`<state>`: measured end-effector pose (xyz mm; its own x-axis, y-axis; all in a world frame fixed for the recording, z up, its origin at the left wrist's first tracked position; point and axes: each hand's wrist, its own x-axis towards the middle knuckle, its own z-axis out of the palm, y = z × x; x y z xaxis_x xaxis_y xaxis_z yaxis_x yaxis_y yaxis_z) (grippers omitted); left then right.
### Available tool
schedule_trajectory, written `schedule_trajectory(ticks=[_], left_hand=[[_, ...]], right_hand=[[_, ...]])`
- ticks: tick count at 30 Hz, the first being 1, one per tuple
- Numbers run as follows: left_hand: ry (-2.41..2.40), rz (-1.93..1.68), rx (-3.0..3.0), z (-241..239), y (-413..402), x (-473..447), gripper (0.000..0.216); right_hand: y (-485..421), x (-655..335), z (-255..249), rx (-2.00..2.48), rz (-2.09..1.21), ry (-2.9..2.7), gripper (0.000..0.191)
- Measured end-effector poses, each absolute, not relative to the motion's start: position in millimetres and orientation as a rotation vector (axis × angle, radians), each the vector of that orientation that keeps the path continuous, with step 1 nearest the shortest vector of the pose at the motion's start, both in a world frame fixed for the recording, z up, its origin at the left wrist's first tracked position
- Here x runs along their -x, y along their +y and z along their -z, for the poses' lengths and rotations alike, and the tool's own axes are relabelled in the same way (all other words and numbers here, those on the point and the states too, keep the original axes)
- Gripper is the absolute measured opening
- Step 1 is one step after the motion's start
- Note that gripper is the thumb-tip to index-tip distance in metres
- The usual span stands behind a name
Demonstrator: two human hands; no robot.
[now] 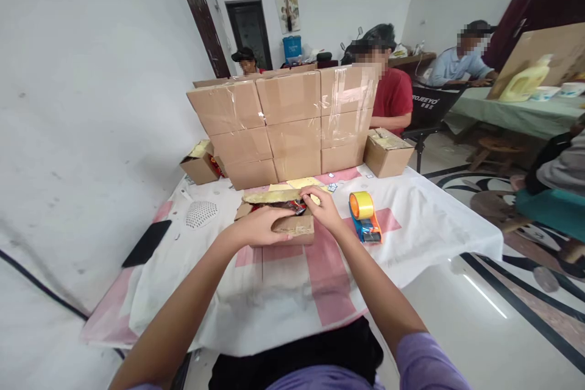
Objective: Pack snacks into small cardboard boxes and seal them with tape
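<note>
In front of me on the table is a small open cardboard box (292, 237), its back flap raised and dark and red packets (297, 207) showing inside. My left hand (260, 225) lies over the left part of the box, thumb and fingers apart at the opening, holding nothing I can see. The fingers of my right hand (322, 206) are closed on the right end of the raised flap (274, 196). To the right of the box stands a blue and orange tape dispenser (371, 231) with a yellow tape roll (361, 205).
Stacked taped cartons (292, 116) form a wall behind the box. Smaller boxes stand at left (201, 164) and right (388, 155). A dark flat object (147, 244) lies at the table's left edge. Several people are around, one in a red shirt (395, 97) behind the cartons.
</note>
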<state>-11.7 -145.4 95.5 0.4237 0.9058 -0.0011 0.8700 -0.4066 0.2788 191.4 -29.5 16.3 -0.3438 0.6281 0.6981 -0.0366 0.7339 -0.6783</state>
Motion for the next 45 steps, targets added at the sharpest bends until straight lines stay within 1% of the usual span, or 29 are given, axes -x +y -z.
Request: schedule_trajectory(ticks=[3,6,8,10,12,14,16,18,19,20,21,22,23,25,26,29,33,36,40,43,45], left_hand=[[1.803,-0.442,-2.504,-106.0,-148.2,20.2,0.041],[2.066,-0.732,-2.569,-108.3,-139.5,24.9,0.033],[2.118,-0.827,-2.580,-101.2,-128.8,24.0,0.027],[2.026,-0.819,-2.558,-88.7,-119.4,21.2,0.018],[1.892,-0.785,-2.535,-74.7,-115.8,19.1,0.024],[1.798,-0.795,-2.532,-62.7,-119.6,19.5,0.024],[1.764,-0.811,-2.555,-54.3,-128.6,22.1,0.026],[1.757,-0.780,-2.596,-49.6,-138.2,24.7,0.036],[1.768,-0.747,-2.614,-48.2,-142.1,25.2,0.039],[1.782,-0.714,-2.625,-47.3,-144.8,25.1,0.039],[1.798,-0.684,-2.629,-46.6,-146.5,24.1,0.038],[1.816,-0.655,-2.630,-45.9,-147.2,22.4,0.037],[1.839,-0.629,-2.630,-45.1,-147.2,20.0,0.037],[1.900,-0.576,-2.630,-43.3,-146.3,13.4,0.043],[1.936,-0.550,-2.630,-42.2,-145.8,9.3,0.048],[2.053,-0.476,-2.630,-39.8,-145.2,-4.4,0.055],[2.138,-0.381,-2.629,-41.6,-144.4,-20.6,0.047],[2.147,-0.293,-2.593,-47.4,-142.5,-27.7,0.043],[2.141,-0.222,-2.540,-56.6,-140.9,-28.0,0.045],[2.162,-0.324,-2.506,-59.2,-146.7,-30.4,0.052],[2.160,-0.534,-2.514,-54.8,-155.7,-40.6,0.053]], right_hand=[[-32.2,-197.6,-12.5,0.395,-0.682,-1.878,0.019],[-32.2,-203.3,-7.9,0.375,-0.697,-1.910,0.022],[-31.4,-205.6,-4.2,0.396,-0.752,-1.887,0.026],[-32.3,-206.7,-0.9,0.446,-0.821,-1.845,0.028],[-36.8,-208.7,0.7,0.502,-0.851,-1.803,0.031],[-44.3,-215.0,0.0,0.561,-0.780,-1.765,0.035],[-51.6,-229.5,-1.7,0.655,-0.601,-1.702,0.038],[-53.5,-252.7,-1.8,0.825,-0.404,-1.574,0.040],[-51.5,-266.5,-0.5,0.935,-0.352,-1.477,0.044],[-47.7,-280.7,2.0,1.046,-0.377,-1.375,0.051],[-42.5,-294.4,5.5,1.143,-0.477,-1.285,0.058],[-36.8,-306.6,9.9,1.214,-0.629,-1.219,0.063],[-31.4,-316.8,14.7,1.248,-0.803,-1.185,0.065],[-24.2,-329.9,24.1,1.219,-1.108,-1.210,0.055],[-22.9,-333.1,28.1,1.180,-1.201,-1.247,0.050],[-26.4,-333.4,37.3,1.051,-1.343,-1.313,0.045],[-34.1,-327.9,45.8,0.941,-1.386,-1.290,0.049],[-37.5,-324.8,49.7,0.928,-1.376,-1.248,0.048],[-49.3,-319.2,45.4,0.911,-1.333,-1.223,0.048],[-71.7,-309.9,34.0,0.873,-1.252,-1.253,0.042],[-91.9,-299.9,26.0,0.840,-1.212,-1.265,0.040]])
